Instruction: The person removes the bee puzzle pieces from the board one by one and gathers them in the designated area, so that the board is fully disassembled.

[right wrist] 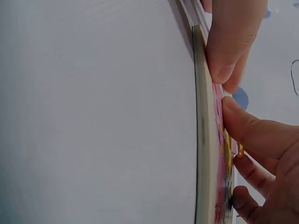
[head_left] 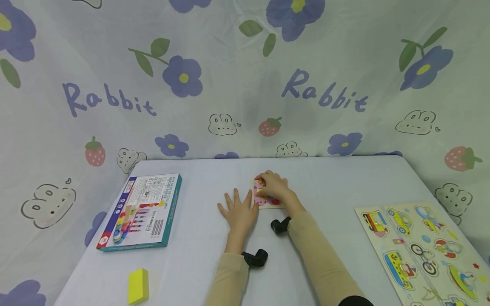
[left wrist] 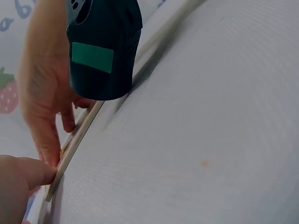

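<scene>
A small pink board [head_left: 257, 200] with coloured pictures lies flat near the table's back edge. My left hand [head_left: 241, 214] is spread palm down at its left side; the thumb presses on the board's end [left wrist: 52, 189] in the left wrist view. Over the board's upper part, my right hand [head_left: 273, 187] has curled fingers and covers much of it. In the right wrist view, the right hand's thumb and fingers [right wrist: 266, 140] pinch a small orange-yellow piece [right wrist: 240, 150] at the board's face; most of that piece is hidden.
On the left lies a boxed set [head_left: 147, 212], with a yellow block [head_left: 138, 286] nearer the front. A large board with vehicle pictures [head_left: 417, 238] lies at the right. Black wrist cameras sit on both wrists. A patterned curtain [head_left: 245, 85] hangs behind the table [head_left: 199, 263].
</scene>
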### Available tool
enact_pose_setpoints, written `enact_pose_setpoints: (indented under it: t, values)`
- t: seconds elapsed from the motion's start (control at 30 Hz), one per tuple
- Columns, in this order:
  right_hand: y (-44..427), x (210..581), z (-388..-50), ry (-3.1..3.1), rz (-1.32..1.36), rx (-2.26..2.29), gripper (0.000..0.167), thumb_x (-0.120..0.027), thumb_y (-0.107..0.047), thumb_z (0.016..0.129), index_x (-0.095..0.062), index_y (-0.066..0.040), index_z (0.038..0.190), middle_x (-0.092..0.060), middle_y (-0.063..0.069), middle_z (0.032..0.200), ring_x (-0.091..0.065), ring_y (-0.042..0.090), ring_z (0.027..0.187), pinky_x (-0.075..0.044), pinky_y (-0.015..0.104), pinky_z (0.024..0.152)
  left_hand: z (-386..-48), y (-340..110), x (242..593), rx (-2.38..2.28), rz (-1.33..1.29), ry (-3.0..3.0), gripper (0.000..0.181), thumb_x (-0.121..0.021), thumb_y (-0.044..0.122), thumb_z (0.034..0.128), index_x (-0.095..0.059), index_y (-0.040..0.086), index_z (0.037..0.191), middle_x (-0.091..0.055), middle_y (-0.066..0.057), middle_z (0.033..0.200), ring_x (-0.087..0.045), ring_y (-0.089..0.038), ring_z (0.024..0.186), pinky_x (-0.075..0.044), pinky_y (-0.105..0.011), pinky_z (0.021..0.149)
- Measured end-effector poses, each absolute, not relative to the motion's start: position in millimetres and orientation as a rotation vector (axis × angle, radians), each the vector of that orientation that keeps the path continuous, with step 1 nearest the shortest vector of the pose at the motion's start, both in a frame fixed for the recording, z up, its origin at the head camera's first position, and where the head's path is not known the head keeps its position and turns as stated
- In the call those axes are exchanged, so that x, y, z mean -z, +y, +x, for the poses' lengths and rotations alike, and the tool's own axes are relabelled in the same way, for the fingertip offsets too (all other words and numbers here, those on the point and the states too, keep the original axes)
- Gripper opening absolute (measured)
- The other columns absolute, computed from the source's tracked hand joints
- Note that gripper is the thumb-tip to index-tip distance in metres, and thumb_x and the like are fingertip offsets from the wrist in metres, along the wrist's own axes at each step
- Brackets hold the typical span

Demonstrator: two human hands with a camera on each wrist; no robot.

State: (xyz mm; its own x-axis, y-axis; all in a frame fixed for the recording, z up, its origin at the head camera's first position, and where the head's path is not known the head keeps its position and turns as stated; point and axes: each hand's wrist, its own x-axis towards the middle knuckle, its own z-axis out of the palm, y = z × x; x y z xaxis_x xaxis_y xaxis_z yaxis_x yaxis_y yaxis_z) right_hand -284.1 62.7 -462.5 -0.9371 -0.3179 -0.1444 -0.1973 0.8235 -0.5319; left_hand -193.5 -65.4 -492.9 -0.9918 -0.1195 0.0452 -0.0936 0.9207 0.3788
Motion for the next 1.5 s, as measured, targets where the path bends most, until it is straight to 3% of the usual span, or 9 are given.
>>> enact_pose_setpoints:
  t: [0.23, 0.5, 0.77, 1.07, 1.23, 1.33, 1.5]
  values:
    - [64.9, 467.3, -284.4, 2.793, -0.419, 0.792, 0.054, -0.076, -0.034, 0.073, -0.057, -0.024, 0.123, -0.051, 0.008, 0.125, -0.047, 0.03, 0.112, -0.033, 0.054, 0.088, -194.6, -64.3, 495.1, 0.59, 0.074, -2.993, 0.041, -0.046, 0.039, 0.0927, -0.049, 0.035, 0.133, -0.027, -0.018, 0.148, -0.01, -0.047, 0.136, 0.003, -0.071, 0.098]
    - [70.3, 472.8, -286.2, 2.684, -0.416, 0.989, 0.036, -0.06, -0.03, 0.087, -0.058, -0.027, 0.122, -0.056, 0.002, 0.122, -0.045, 0.028, 0.112, -0.024, 0.053, 0.092, -194.5, -64.3, 495.2, 0.589, 0.06, -2.98, 0.04, -0.047, 0.036, 0.0925, -0.051, 0.036, 0.132, -0.028, -0.018, 0.148, -0.011, -0.047, 0.136, 0.003, -0.071, 0.098]
    - [68.3, 474.6, -282.1, 2.702, -0.358, 1.111, 0.025, -0.058, -0.027, 0.09, -0.061, -0.028, 0.115, -0.062, -0.001, 0.106, -0.047, 0.025, 0.101, -0.022, 0.048, 0.087, -193.7, -64.9, 494.8, 0.618, 0.053, -2.973, 0.04, -0.046, 0.035, 0.0929, -0.05, 0.037, 0.132, -0.028, -0.018, 0.148, -0.009, -0.046, 0.137, 0.005, -0.071, 0.098]
    - [71.8, 476.1, -283.4, 2.566, -0.259, 1.363, 0.03, -0.057, -0.025, 0.092, -0.059, -0.026, 0.121, -0.06, 0.001, 0.093, -0.05, 0.019, 0.086, -0.026, 0.046, 0.087, -193.7, -65.2, 493.8, 0.614, 0.069, -2.984, 0.04, -0.045, 0.036, 0.0932, -0.05, 0.037, 0.132, -0.028, -0.017, 0.148, -0.009, -0.046, 0.137, 0.004, -0.07, 0.098]
    - [77.8, 474.1, -281.9, 2.405, -0.211, 1.556, 0.038, -0.057, -0.02, 0.092, -0.052, -0.022, 0.13, -0.055, 0.006, 0.097, -0.048, 0.02, 0.087, -0.04, 0.034, 0.079, -194.2, -64.9, 494.5, 0.613, 0.079, -2.988, 0.04, -0.045, 0.036, 0.0934, -0.049, 0.037, 0.133, -0.027, -0.017, 0.149, -0.008, -0.045, 0.137, 0.005, -0.07, 0.099]
    - [82.6, 471.9, -280.5, 2.364, -0.21, 1.668, 0.042, -0.056, -0.016, 0.092, -0.047, -0.016, 0.134, -0.054, 0.011, 0.101, -0.049, 0.022, 0.089, -0.042, 0.03, 0.079, -194.6, -64.3, 494.8, 0.619, 0.077, -2.984, 0.04, -0.045, 0.036, 0.0933, -0.049, 0.037, 0.133, -0.027, -0.017, 0.149, -0.008, -0.046, 0.137, 0.005, -0.07, 0.099]
    - [92.0, 470.3, -277.9, 2.39, -0.14, 1.754, 0.045, -0.056, -0.017, 0.092, -0.043, -0.016, 0.135, -0.051, 0.012, 0.104, -0.049, 0.023, 0.091, -0.042, 0.031, 0.079, -194.7, -63.9, 494.4, 0.619, 0.082, -2.98, 0.04, -0.045, 0.035, 0.0928, -0.05, 0.037, 0.133, -0.027, -0.016, 0.149, -0.009, -0.046, 0.137, 0.005, -0.07, 0.099]
